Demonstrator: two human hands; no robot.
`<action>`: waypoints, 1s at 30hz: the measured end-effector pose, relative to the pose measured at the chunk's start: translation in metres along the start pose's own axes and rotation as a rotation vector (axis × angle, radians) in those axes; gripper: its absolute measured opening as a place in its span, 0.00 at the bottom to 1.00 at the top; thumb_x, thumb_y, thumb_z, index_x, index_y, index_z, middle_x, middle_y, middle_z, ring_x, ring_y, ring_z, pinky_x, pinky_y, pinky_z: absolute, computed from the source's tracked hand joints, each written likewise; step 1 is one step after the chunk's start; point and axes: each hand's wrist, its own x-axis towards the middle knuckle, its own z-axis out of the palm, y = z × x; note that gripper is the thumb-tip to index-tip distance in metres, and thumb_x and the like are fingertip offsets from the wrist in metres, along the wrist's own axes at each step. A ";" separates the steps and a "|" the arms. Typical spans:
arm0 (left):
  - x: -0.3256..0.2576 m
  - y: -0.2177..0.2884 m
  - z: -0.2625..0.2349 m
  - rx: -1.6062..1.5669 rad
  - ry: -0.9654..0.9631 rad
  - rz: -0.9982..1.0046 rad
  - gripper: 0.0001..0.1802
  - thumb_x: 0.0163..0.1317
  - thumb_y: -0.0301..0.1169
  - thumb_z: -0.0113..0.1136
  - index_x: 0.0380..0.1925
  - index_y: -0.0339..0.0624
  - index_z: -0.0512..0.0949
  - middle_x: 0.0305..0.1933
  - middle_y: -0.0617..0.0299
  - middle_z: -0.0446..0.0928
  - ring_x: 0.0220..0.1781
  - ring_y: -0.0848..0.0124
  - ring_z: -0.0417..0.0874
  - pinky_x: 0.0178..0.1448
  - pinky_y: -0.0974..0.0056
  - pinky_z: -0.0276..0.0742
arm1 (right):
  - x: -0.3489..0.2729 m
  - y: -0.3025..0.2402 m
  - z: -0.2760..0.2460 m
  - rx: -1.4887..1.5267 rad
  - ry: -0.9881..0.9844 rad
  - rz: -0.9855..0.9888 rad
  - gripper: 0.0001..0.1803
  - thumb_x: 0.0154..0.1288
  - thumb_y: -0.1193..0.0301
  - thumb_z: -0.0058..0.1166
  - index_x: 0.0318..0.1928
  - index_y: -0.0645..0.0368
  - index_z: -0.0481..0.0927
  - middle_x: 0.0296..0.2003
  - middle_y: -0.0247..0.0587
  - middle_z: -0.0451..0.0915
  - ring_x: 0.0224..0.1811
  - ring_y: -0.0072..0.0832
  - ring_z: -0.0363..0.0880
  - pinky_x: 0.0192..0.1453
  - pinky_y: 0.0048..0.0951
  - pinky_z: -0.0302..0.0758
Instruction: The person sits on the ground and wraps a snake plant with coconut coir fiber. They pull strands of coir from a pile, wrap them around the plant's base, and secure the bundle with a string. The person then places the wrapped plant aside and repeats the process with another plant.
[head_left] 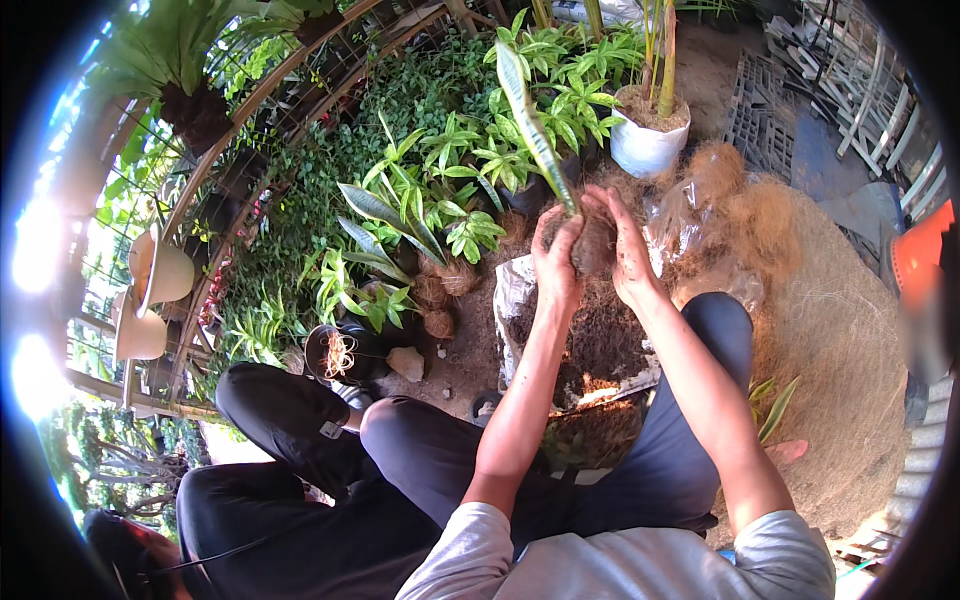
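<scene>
Both my hands cup a brown ball of soil and fibre (594, 245) around the root of a tall striped sword-leaf plant (527, 118). My left hand (556, 262) presses its left side, my right hand (626, 250) its right side. The leaf rises upward from the ball. Below the hands lies an open white sack of dark soil (600, 345), between my knees.
A white pot (648, 140) with a stalked plant stands beyond my hands. A heap of brown coconut fibre (830, 310) spreads to the right. Green potted plants (420, 200) and finished fibre balls (438, 322) lie left. Another person in black trousers (290, 430) sits at lower left.
</scene>
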 end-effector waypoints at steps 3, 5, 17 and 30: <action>-0.012 0.001 0.012 0.375 -0.096 0.125 0.22 0.58 0.41 0.65 0.49 0.45 0.75 0.55 0.53 0.75 0.60 0.56 0.73 0.65 0.47 0.65 | 0.007 0.009 -0.008 0.274 -0.015 -0.001 0.27 0.68 0.49 0.49 0.57 0.55 0.76 0.55 0.37 0.77 0.58 0.29 0.72 0.64 0.36 0.67; -0.012 0.000 0.011 0.872 -0.036 0.446 0.24 0.69 0.49 0.47 0.58 0.47 0.72 0.64 0.50 0.67 0.69 0.56 0.61 0.73 0.50 0.51 | 0.007 0.012 -0.009 0.244 0.074 -0.061 0.25 0.69 0.51 0.48 0.55 0.55 0.77 0.54 0.39 0.78 0.54 0.30 0.77 0.61 0.36 0.71; -0.018 0.004 0.024 0.887 0.044 0.559 0.24 0.72 0.42 0.37 0.66 0.50 0.64 0.71 0.48 0.54 0.73 0.48 0.50 0.73 0.44 0.42 | 0.000 0.008 -0.014 0.452 0.040 0.123 0.16 0.71 0.61 0.41 0.49 0.57 0.76 0.44 0.39 0.81 0.46 0.31 0.81 0.55 0.34 0.77; -0.017 -0.002 0.021 0.780 -0.114 0.639 0.30 0.75 0.47 0.27 0.60 0.33 0.66 0.61 0.46 0.68 0.66 0.56 0.67 0.69 0.59 0.59 | 0.004 0.010 -0.012 0.421 0.076 0.087 0.16 0.70 0.62 0.45 0.50 0.58 0.75 0.45 0.38 0.77 0.45 0.28 0.75 0.53 0.33 0.73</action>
